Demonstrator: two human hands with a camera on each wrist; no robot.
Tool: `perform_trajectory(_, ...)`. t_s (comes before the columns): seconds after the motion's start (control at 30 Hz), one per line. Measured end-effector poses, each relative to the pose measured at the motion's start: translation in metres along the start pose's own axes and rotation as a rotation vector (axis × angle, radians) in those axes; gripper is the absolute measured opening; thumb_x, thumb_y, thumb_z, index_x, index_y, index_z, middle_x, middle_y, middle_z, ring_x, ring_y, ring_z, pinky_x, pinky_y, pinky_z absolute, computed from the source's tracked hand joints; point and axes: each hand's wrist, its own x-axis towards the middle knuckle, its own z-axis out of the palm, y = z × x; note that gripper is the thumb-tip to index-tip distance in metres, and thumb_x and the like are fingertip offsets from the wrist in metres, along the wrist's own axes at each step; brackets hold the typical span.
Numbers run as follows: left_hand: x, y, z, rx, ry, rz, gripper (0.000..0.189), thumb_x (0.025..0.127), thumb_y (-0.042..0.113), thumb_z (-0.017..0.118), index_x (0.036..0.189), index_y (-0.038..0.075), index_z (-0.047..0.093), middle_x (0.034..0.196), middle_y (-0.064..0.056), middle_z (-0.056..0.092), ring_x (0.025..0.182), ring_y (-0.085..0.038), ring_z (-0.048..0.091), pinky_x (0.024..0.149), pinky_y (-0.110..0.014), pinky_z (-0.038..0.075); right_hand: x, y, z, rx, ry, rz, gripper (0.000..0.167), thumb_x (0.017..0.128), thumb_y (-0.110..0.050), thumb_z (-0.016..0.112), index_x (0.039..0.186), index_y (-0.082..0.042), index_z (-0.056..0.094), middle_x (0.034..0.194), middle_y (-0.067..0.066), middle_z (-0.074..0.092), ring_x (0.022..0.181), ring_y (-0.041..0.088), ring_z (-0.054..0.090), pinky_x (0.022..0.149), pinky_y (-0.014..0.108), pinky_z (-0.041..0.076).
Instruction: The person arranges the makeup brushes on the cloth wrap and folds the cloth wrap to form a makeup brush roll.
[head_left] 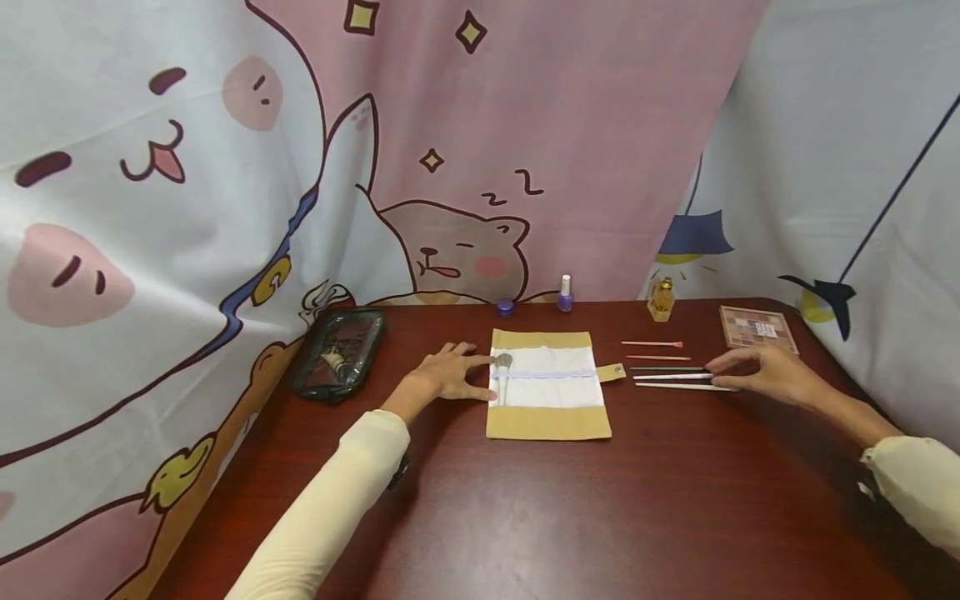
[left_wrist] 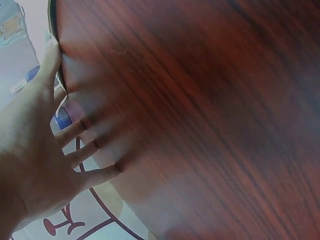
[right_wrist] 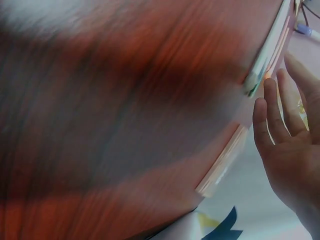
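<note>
A yellow-bordered fabric brush roll point(head_left: 547, 423) lies unfolded on the table, its strap point(head_left: 611, 372) pointing right. One makeup brush point(head_left: 503, 379) with grey bristles lies upright along the white inside, at the left side. My left hand point(head_left: 447, 372) spreads its fingers over the table, with thumb and index finger touching the roll's left edge. My right hand point(head_left: 772, 374) hovers at the right ends of several slim brushes, nearest a white-handled brush point(head_left: 667, 377) and a pale brush point(head_left: 675, 387). In the right wrist view its fingers point(right_wrist: 272, 112) look fairly straight; the thumb's contact is unclear.
Two pinkish brushes point(head_left: 652, 343) lie above the others. Behind stand a purple jar point(head_left: 506, 307), a nail polish bottle point(head_left: 565, 297) and a golden perfume bottle point(head_left: 661, 302). An eyeshadow palette point(head_left: 759, 329) is back right, a black-edged clear case point(head_left: 339, 354) far left. Printed cloth hangs behind.
</note>
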Motion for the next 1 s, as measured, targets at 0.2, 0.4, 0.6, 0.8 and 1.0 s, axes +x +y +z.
perform_trajectory(0.2,0.004,0.000,0.002,0.019,-0.008,-0.015,0.087,0.085,0.084,0.058,0.160,0.047,0.035,0.169,-0.005,0.027,0.153,-0.033,0.027,0.113,-0.060,0.039,-0.012,0.013,-0.001,-0.061,0.006,0.060,0.024,0.076,-0.024,0.094,0.097,-0.021,0.084,0.095,-0.002,0.080,0.089,-0.007,0.064,0.072,0.010,0.041)
perform_trajectory(0.4,0.003,0.001,0.001,0.022,-0.007,-0.014,0.087,0.085,0.084,0.058,0.160,0.047,0.036,0.169,-0.005,0.028,0.153,-0.032,0.028,0.113,-0.060,0.038,-0.019,0.018,0.000,-0.085,-0.003,0.079,0.022,0.078,-0.028,0.093,0.097,-0.023,0.084,0.096,0.000,0.080,0.081,-0.001,0.061,0.067,0.013,0.035)
perform_trajectory(0.6,0.001,0.002,0.000,0.021,-0.004,-0.006,0.086,0.086,0.082,0.058,0.160,0.045,0.036,0.169,-0.005,0.028,0.153,-0.033,0.028,0.112,-0.060,0.039,-0.021,0.018,0.001,-0.097,-0.001,0.032,0.016,0.080,-0.020,0.091,0.092,-0.025,0.083,0.091,-0.006,0.079,0.075,0.000,0.059,0.066,0.015,0.037)
perform_trajectory(0.8,-0.001,0.002,-0.001,0.017,-0.008,-0.007,0.086,0.086,0.082,0.058,0.160,0.045,0.036,0.169,-0.006,0.028,0.153,-0.032,0.027,0.113,-0.061,0.038,-0.016,0.013,-0.012,-0.102,0.003,0.057,0.015,0.085,-0.023,0.088,0.098,-0.028,0.082,0.097,-0.008,0.078,0.086,-0.007,0.060,0.072,0.010,0.037)
perform_trajectory(1.0,-0.001,0.002,-0.002,0.022,-0.013,-0.017,0.085,0.087,0.081,0.058,0.160,0.045,0.036,0.169,-0.005,0.028,0.153,-0.032,0.028,0.113,-0.060,0.038,-0.006,-0.001,-0.030,-0.032,0.023,0.085,0.016,0.089,-0.020,0.085,0.104,-0.023,0.081,0.097,-0.007,0.078,0.084,-0.003,0.060,0.069,0.016,0.040)
